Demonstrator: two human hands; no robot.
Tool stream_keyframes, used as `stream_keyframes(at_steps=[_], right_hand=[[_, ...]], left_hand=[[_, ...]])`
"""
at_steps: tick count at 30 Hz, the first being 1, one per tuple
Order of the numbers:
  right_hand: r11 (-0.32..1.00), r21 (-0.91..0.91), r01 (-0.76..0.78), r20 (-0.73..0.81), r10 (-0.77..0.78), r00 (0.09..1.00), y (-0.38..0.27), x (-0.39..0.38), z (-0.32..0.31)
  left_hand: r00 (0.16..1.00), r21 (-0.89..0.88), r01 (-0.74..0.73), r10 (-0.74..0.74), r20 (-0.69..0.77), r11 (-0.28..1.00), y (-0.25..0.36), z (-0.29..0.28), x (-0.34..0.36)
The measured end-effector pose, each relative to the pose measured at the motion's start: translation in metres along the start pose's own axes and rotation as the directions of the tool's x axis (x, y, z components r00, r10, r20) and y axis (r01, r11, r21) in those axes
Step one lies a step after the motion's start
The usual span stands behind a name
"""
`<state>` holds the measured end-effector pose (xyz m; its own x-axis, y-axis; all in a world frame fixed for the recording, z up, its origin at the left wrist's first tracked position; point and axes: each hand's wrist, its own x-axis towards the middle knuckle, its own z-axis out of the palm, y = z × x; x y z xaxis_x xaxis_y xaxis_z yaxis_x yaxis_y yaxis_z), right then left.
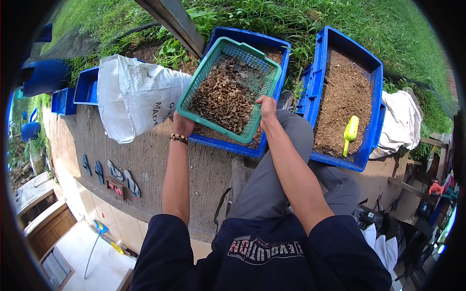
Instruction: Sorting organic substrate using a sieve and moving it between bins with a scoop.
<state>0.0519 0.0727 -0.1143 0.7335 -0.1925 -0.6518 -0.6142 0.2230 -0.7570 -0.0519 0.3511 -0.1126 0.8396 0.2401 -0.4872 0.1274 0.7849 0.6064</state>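
Observation:
My left hand (pixel 183 124) grips the near left corner of a green mesh basket (pixel 213 127), its fingers mostly hidden under the rim. On the right side, my right hand (pixel 266 109) is closed round the basket's edge, thumb on top. Dry brown flaky pieces (pixel 225 97) lie in the basket, heaped toward its left and near part. The basket is tilted over a blue tub (pixel 230 150), which holds brown crumbly material. To the right, a second blue tub (pixel 318 89) contains light brown granular material (pixel 342 92) with a yellow-green scoop (pixel 350 133) on it.
A white woven sack (pixel 133 97) lies left of the basket, near smaller blue bins (pixel 87 86). Another white sack (pixel 400 121) sits beyond the right tub. A slanting post (pixel 177 24) stands behind. Sandals (pixel 115 171) rest on the concrete floor (pixel 155 165).

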Motion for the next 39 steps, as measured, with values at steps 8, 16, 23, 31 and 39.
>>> stream_keyframes(at_steps=[8, 16, 23, 31, 39], right_hand=[[0.995, 0.028, -0.098, 0.099, 0.095, 0.991, 0.010, 0.002, 0.007], [0.998, -0.020, -0.057, 0.099, 0.058, 0.993, -0.006, -0.005, 0.005], [0.992, -0.122, -0.033, 0.067, 0.042, 0.997, -0.023, -0.016, 0.000], [0.895, -0.438, 0.090, 0.297, 0.050, 0.954, -0.048, -0.040, 0.006], [0.863, -0.210, 0.460, 0.550, -0.285, 0.785, -0.039, -0.055, 0.011]], left_hand=[[0.989, -0.114, 0.074, -0.059, 0.133, 0.991, 0.006, -0.022, 0.001], [0.991, -0.229, 0.065, -0.036, 0.127, 0.971, 0.002, -0.021, 0.000], [0.998, -0.211, 0.040, -0.048, -0.034, 0.977, -0.011, 0.007, -0.011], [0.953, 0.342, 0.258, -0.180, -0.243, 0.903, 0.028, 0.036, -0.035], [0.930, 0.355, 0.354, -0.285, -0.233, 0.865, -0.003, -0.001, -0.012]])
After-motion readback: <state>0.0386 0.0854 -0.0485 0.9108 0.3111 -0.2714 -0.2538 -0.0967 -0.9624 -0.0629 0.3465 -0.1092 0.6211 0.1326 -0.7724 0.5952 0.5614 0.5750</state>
